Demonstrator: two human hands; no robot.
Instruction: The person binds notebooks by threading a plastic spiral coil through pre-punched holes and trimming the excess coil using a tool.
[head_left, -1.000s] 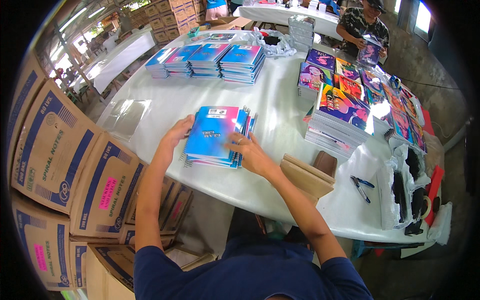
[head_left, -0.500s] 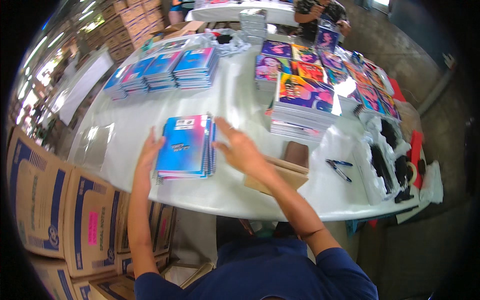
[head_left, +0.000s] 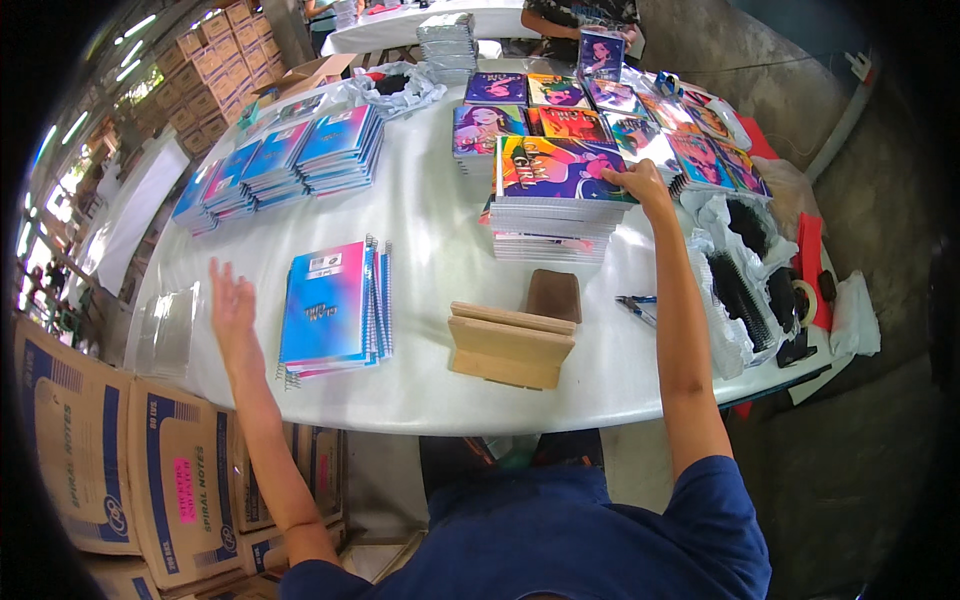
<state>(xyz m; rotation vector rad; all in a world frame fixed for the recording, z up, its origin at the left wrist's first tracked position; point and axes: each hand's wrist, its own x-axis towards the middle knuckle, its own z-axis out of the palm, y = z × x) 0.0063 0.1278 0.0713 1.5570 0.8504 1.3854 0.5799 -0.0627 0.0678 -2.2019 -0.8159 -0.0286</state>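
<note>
Head view: right hand [head_left: 640,182] is touching the top multicoloured notebook [head_left: 553,168] on the table [head_left: 435,270], long axis lying left-right, finger closure unclear, left hand [head_left: 234,312] hovering open, white wrapping [head_left: 712,310] holding black coils [head_left: 737,290].

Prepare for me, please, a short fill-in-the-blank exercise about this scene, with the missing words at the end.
1. The right hand touches the multicolour stack, while the left hand holds ____.
2. The far row of blue-pink stacks counts ____ stacks.
3. The pliers lie to the ____ of the brown block.

Missing words: nothing; four; right.
</note>
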